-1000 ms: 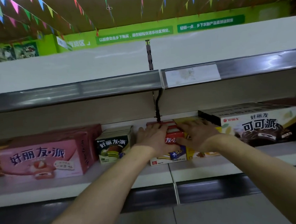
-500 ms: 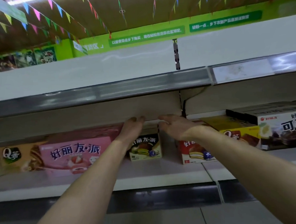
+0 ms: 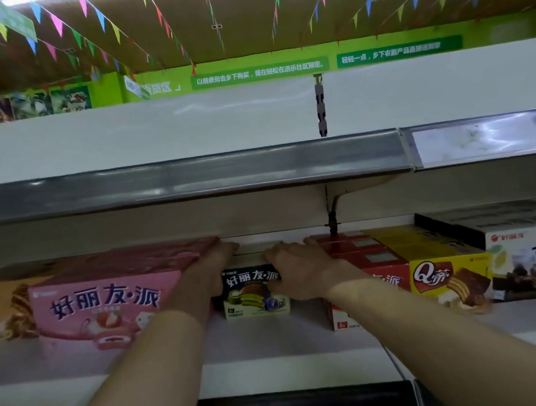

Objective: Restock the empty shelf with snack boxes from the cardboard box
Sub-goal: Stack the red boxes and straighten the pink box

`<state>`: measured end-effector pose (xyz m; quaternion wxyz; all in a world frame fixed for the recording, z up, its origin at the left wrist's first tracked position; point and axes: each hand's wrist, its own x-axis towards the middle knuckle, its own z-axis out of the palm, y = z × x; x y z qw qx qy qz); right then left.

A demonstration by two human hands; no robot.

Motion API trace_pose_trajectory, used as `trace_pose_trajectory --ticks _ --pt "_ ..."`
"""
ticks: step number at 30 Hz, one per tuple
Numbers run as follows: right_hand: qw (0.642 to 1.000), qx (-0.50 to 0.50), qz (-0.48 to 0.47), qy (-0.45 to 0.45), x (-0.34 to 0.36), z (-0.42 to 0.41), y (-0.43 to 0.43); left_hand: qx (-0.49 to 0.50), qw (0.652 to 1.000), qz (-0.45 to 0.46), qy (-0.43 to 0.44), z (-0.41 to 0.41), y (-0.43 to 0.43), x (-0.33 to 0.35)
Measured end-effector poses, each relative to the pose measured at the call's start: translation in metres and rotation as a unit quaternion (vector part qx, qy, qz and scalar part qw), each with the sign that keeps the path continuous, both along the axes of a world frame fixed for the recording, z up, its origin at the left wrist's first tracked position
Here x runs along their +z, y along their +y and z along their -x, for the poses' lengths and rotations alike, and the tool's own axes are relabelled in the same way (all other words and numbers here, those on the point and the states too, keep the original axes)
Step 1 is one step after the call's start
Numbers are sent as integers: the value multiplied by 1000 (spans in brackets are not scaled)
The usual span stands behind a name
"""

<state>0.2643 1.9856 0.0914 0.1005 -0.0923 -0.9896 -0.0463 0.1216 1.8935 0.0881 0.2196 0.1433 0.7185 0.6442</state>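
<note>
Stocking is looking well advanced on the lower shelf point(image 3: 268, 351): a row of snack boxes is running across it. The small green-and-black pie box point(image 3: 254, 296) is sitting between the pink pie box point(image 3: 104, 300) and the red pie box point(image 3: 356, 251).

The left hand point(image 3: 215, 267) is pressing flat against this box's left side with its fingers straight. The right hand point(image 3: 298, 269) is lying across the box's top and reaching rearward. Neither hand is clenching, and both appear to be squaring the box into line.

The upper shelf point(image 3: 197, 175) is showing no stock, so filling is probably remaining. The cardboard box is lying out of view.

Printing on the pink and green boxes is reading 好丽友·派. The yellow box point(image 3: 444, 274) is reading Q蒂, and the white-and-black box point(image 3: 524, 267) is showing 可. The green banner point(image 3: 260, 71) is carrying white Chinese slogans that are too blurred to read fully.
</note>
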Motion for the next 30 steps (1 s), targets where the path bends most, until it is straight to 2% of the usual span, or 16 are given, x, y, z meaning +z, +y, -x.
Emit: trace_pose_trajectory --ticks 7,13,14,15,16,18,19,21,23,26,28,30 --pt "999 -19 -36 2 16 -16 26 -45 996 -8 -72 -25 27 -1" --pt "990 -39 134 -36 21 -22 38 -34 995 -36 -82 -44 39 3" --pt "983 -36 174 -35 26 -27 36 -28 997 -35 -56 -46 40 4" --pt "980 -29 197 -22 32 -34 36 -6 1000 4 25 -47 41 4" --pt "979 -21 201 0 37 -45 38 25 985 68 155 -47 42 2" --pt "982 -6 185 35 38 -74 46 57 892 154 420 -59 40 -1" --pt "984 -7 172 41 33 -87 53 38 840 187 508 -69 38 -4" --pt "993 -31 109 22 17 -108 60 -23 752 288 593 -84 39 -15" --pt "998 -58 9 12 -3 -112 66 -50 704 365 607 -93 43 -24" --pt "997 -45 -41 54 -13 -105 72 -51 692 403 596 -95 48 -20" --pt "998 -40 -24 46 -11 -102 72 -73 721 390 568 -99 47 -14" --pt "999 -34 -17 38 -8 -103 72 -103 762 325 550 -113 46 -10"
